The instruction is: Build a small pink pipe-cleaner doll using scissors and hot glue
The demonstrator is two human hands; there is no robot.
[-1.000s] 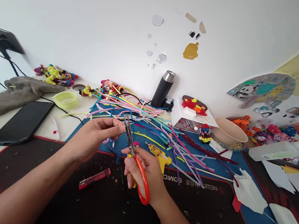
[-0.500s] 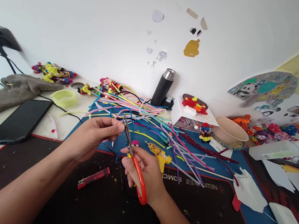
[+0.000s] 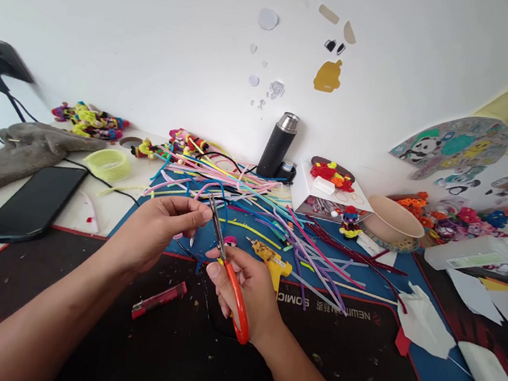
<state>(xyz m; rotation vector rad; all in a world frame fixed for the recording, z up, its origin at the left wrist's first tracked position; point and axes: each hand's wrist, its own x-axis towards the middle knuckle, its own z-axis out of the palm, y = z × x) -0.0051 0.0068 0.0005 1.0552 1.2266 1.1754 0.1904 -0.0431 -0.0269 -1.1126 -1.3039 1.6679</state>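
Note:
My right hand point(image 3: 244, 284) grips a pair of scissors point(image 3: 237, 302) with orange-red handles, its blades pointing up and to the left. At the blade tips, my left hand point(image 3: 165, 225) is closed in a pinch. Whatever lies between its thumb and finger is too small to make out. Behind both hands, many colored pipe cleaners point(image 3: 246, 180) are strewn over the blue mat. A yellow hot glue gun point(image 3: 274, 263) lies just right of the scissors. Below my left hand, a red lighter point(image 3: 159, 299) rests on the black mat point(image 3: 152, 360).
A black thermos point(image 3: 278, 146) stands against the wall, beside a white box point(image 3: 302, 185). To the right are a beige bowl point(image 3: 393, 219) and a crumpled tissue point(image 3: 425, 321). At left lie a phone point(image 3: 32, 202), a yellow-green coil point(image 3: 107, 164) and several pipe-cleaner figures point(image 3: 90, 121).
The view has tilted very slightly, shifting the wall items upward. Both hands and the scissors keep nearly the same pose.

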